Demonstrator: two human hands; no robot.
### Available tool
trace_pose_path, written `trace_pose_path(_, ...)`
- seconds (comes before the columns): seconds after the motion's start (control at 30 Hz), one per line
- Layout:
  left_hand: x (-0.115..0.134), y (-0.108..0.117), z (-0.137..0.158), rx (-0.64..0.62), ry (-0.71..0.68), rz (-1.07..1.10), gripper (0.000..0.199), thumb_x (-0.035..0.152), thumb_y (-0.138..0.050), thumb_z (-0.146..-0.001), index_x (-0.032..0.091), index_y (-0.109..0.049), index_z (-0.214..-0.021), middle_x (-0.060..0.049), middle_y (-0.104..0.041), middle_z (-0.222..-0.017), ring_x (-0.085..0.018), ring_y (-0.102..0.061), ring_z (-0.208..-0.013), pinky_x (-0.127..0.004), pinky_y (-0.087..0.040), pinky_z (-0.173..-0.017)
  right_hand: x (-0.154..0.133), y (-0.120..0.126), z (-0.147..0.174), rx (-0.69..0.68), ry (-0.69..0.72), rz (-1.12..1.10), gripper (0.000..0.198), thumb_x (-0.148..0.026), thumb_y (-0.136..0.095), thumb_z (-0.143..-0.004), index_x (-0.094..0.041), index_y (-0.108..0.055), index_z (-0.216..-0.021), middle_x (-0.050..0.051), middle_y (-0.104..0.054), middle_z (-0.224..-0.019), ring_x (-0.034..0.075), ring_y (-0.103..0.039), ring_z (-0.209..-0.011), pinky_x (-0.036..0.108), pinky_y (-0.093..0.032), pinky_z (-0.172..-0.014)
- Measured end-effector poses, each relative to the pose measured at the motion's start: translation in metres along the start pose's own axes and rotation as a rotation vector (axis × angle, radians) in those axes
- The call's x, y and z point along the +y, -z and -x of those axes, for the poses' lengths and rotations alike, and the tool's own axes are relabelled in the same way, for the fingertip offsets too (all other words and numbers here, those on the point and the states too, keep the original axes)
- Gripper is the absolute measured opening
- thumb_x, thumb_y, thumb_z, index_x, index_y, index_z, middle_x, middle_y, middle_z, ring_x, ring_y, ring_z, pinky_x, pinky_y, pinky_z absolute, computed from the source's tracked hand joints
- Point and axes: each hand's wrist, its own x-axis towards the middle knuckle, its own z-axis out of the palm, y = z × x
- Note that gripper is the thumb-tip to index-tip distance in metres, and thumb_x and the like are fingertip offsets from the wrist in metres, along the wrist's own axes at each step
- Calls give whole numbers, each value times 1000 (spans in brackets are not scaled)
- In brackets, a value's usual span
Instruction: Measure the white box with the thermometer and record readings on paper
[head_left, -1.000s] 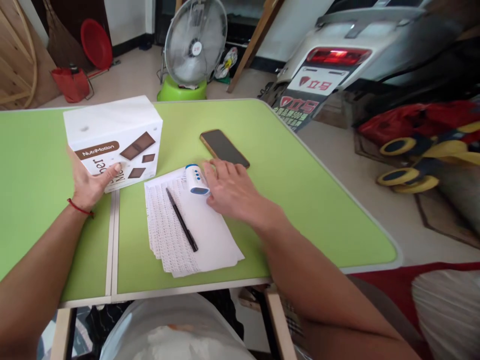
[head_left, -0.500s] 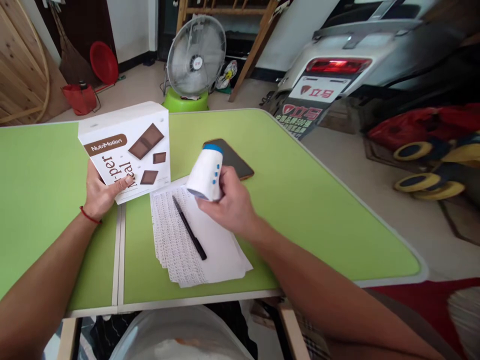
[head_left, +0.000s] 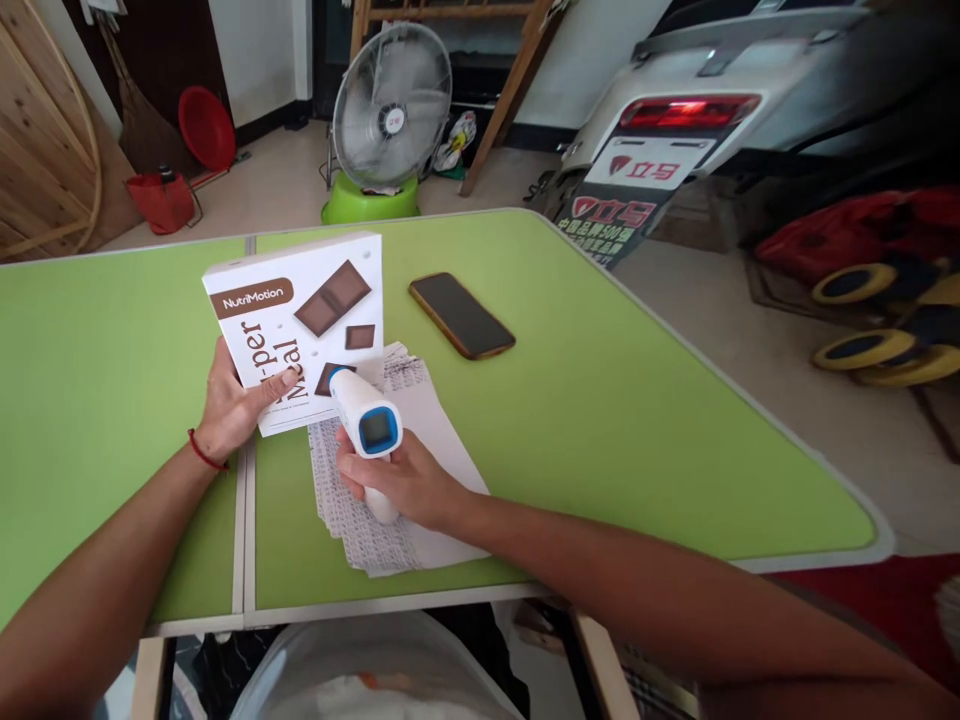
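Note:
My left hand [head_left: 240, 400] is closed around the lower left side of a white NutriMotion box [head_left: 292, 330] with chocolate pieces printed on it, its thumb across the front. In my right hand [head_left: 405, 475] is a white and blue infrared thermometer [head_left: 367, 425], gripped by its handle. The thermometer's small screen faces me, and its blue front end is at the lower right of the box; whether they touch I cannot tell. Beneath it lies a stack of handwritten sheets [head_left: 450, 480]. The pen seen earlier is hidden from sight.
A smartphone [head_left: 463, 316] lies on the green folding table [head_left: 600, 420], right of the box. Beyond the table a fan [head_left: 391, 110] stands on a green stool [head_left: 371, 205]. A white scooter [head_left: 675, 120] is parked at the right. Red basins are on the left.
My right hand has moved left and down, turning the thermometer from sideways to pointing at the box with its screen toward me. The box has moved right and slightly lower. The phone is now uncovered.

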Motion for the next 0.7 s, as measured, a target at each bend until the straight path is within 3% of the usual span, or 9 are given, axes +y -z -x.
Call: trace_pose_path(0.7, 6, -2, 0, -28, 13, 48, 66, 42, -89, -58, 19, -49, -106, -8, -64, -100, -24, -63, -86, -40, -51, -70, -5, -1, 1, -36, -98, 34, 15, -29, -61, -74, -20, -54, -66, -4, -58, -52, 11, -53, -51, 27, -46, -58)
